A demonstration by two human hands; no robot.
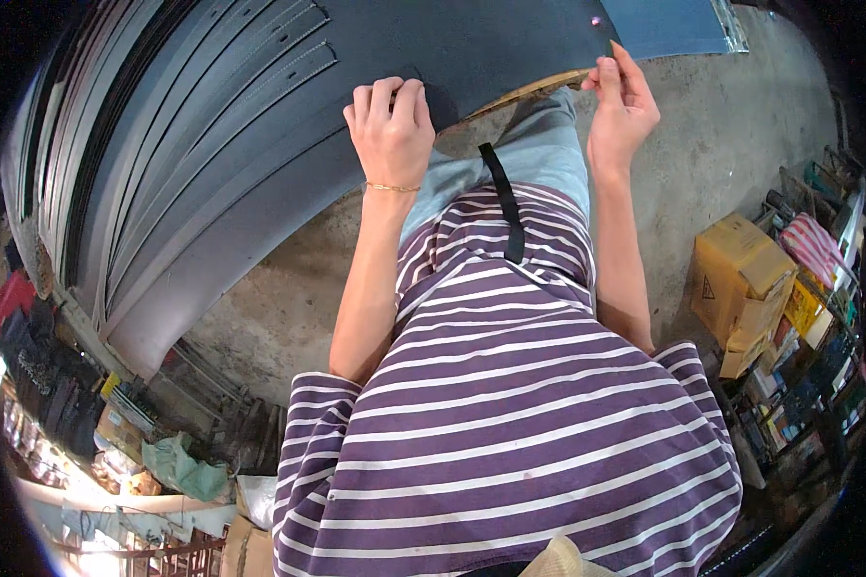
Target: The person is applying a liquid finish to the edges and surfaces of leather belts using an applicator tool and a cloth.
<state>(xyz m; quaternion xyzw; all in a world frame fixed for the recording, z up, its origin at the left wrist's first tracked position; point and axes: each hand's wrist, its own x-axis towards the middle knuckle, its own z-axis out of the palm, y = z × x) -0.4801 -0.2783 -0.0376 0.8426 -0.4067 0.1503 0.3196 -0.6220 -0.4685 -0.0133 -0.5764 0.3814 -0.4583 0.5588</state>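
A large dark grey sheet [510,48] lies in front of me, with a brownish front edge. My left hand [392,125] is at its near edge, fingers curled in and knuckles up; whatever is under the fingers is hidden. A dark patch beside those fingers could be a shadow or a thing. To the right, my right hand [625,111] is at the sheet's right corner. Its thumb and index finger come together in a pinch there, and what they hold is too small to make out. A tiny bright pinkish spot [597,20] shows on the sheet just beyond.
Long dark metal strips [212,106] with slots and folded edges lie on the left. A bluish sheet [664,27] is at the far right. On the concrete floor [731,144] stands a cardboard box [736,274] beside crowded shelves. Clutter, including a green bag [185,466], fills the lower left.
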